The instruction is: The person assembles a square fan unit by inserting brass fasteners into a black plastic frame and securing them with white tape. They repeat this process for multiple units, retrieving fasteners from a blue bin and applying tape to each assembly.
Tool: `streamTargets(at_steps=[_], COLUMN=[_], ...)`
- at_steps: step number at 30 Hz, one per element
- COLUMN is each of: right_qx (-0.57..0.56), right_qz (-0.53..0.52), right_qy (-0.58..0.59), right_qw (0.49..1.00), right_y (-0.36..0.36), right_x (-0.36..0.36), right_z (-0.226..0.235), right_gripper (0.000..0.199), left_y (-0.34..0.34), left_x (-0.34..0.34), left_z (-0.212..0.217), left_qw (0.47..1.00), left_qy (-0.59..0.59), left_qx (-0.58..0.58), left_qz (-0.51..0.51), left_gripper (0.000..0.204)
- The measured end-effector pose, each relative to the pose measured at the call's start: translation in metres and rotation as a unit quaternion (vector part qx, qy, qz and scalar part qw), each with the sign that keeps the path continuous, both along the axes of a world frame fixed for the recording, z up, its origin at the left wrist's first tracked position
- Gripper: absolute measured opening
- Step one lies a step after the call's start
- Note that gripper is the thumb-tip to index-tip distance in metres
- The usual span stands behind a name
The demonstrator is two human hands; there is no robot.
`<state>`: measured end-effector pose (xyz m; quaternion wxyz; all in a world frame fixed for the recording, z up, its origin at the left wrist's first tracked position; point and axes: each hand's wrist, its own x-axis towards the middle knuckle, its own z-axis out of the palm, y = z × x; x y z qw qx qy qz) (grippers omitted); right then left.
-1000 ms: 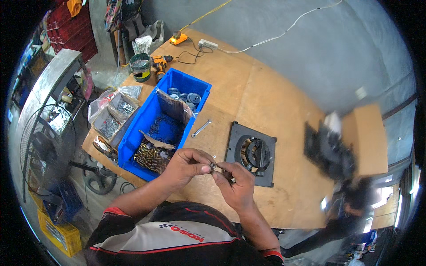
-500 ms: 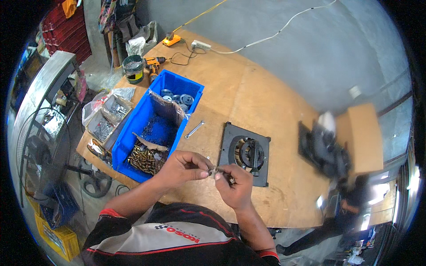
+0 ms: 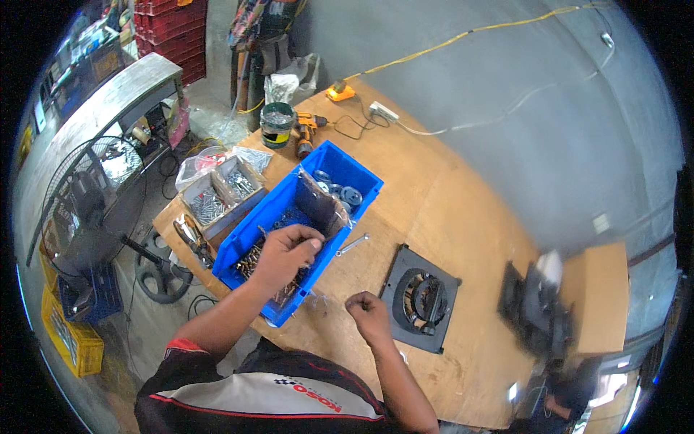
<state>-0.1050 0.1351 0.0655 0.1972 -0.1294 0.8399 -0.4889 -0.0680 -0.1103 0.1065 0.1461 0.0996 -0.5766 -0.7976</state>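
Note:
My left hand [image 3: 287, 254] hangs over the blue bin [image 3: 296, 312], thumb and fingers drawn together. Whatever is between its fingertips, if anything, is too small to make out. Beneath it in the bin lie many brass-coloured screw-like pieces [image 3: 251, 261], partly covered by the hand, and small dark hardware [image 3: 290, 217] beyond them. My right hand [image 3: 368, 315] is held above the wooden table with its fingers curled closed; what they hold, if anything, is hidden. To its right lies a black square plate [image 3: 409, 272] with a round ring-shaped opening and a bar across it.
A wrench [image 3: 353, 245] lies beside the bin. Round metal parts [image 3: 351, 196] fill the bin's far end, behind a cardboard divider [image 3: 323, 202]. Screw boxes [image 3: 210, 206] stand left; a drill [image 3: 309, 130] and bucket [image 3: 277, 124] are behind. A person [image 3: 560, 401] stands at the right.
My hands, together at small metal parts before, are now apart. The left has moved up and over the bin; the right remains over the table, fingers curled. The whole view has shifted.

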Motion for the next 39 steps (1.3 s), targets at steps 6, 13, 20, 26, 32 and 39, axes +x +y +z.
streamTargets(at_steps=[6, 13, 20, 26, 32, 39], right_qx=[0.012, 0.036, -0.018, 0.064, -0.188, -0.280], right_qz=[0.066, 0.080, 0.078, 0.143, -0.055, -0.129], right_qy=[0.062, 0.149, 0.085, -0.020, -0.064, 0.087], right_qw=[0.996, 0.985, 0.993, 0.987, 0.979, 0.947], right_y=[-0.095, -0.117, -0.094, -0.029, 0.005, 0.023], right_x=[-0.055, -0.086, -0.073, -0.037, -0.023, 0.003], right_z=[0.015, -0.001, -0.008, 0.015, 0.089, 0.076], right_gripper=[0.024, 0.028, 0.022, 0.036, 0.019, 0.020], left_y=[-0.030, -0.031, -0.015, 0.013, 0.061, 0.112], left_x=[0.016, 0.020, 0.010, 0.000, -0.006, -0.020], left_z=[-0.013, -0.030, -0.033, -0.029, -0.026, -0.015], left_qw=[0.994, 0.994, 0.996, 0.997, 0.983, 0.953], left_qy=[0.040, 0.009, 0.004, -0.048, -0.043, 0.032], left_qx=[0.007, -0.023, 0.019, 0.003, 0.051, 0.192], left_qz=[0.098, 0.111, 0.081, -0.062, -0.170, -0.230], left_gripper=[0.017, 0.019, 0.019, 0.027, 0.027, 0.016])
